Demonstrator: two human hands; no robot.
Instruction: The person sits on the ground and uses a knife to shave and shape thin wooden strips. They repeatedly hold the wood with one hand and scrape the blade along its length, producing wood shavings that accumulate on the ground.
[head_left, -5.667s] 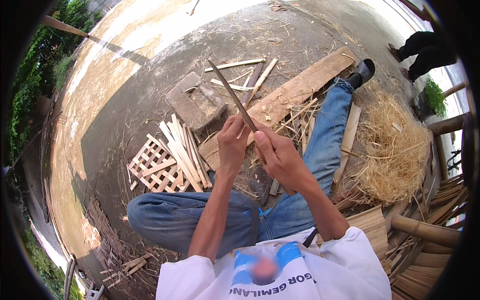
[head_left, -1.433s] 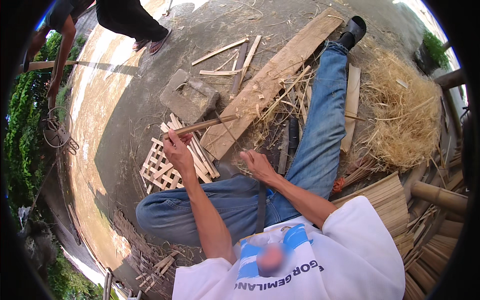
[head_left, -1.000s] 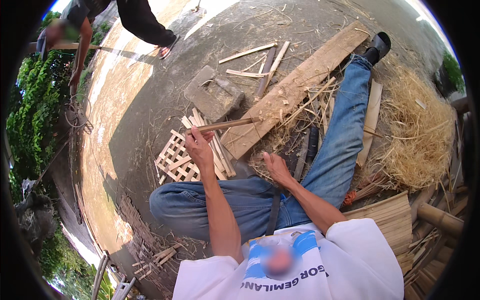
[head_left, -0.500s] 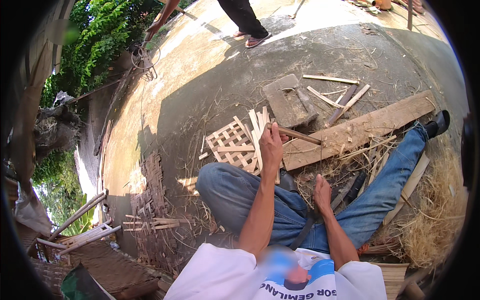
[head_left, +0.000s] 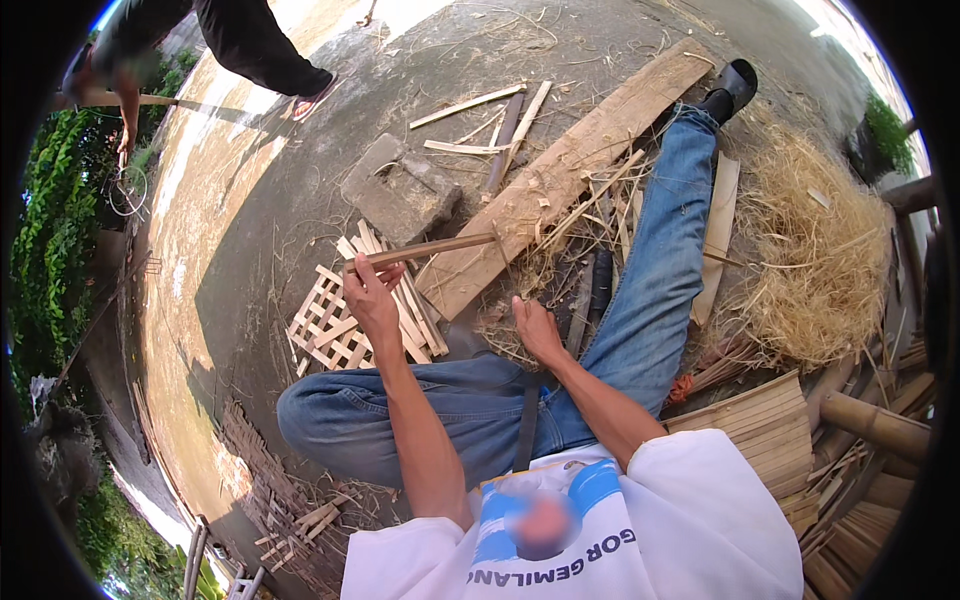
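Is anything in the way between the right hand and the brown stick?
Nothing visible blocks it. Only a thin dark strip spans the gap from near the right hand to the far end of the brown stick; the left hand holds the other end.

Your stick (head_left: 435,247) was brown, your jeans (head_left: 345,415) faded blue. The lattice (head_left: 322,325) at nine o'clock was criss-crossed in pale cream; the shavings (head_left: 815,265) at three o'clock were golden.
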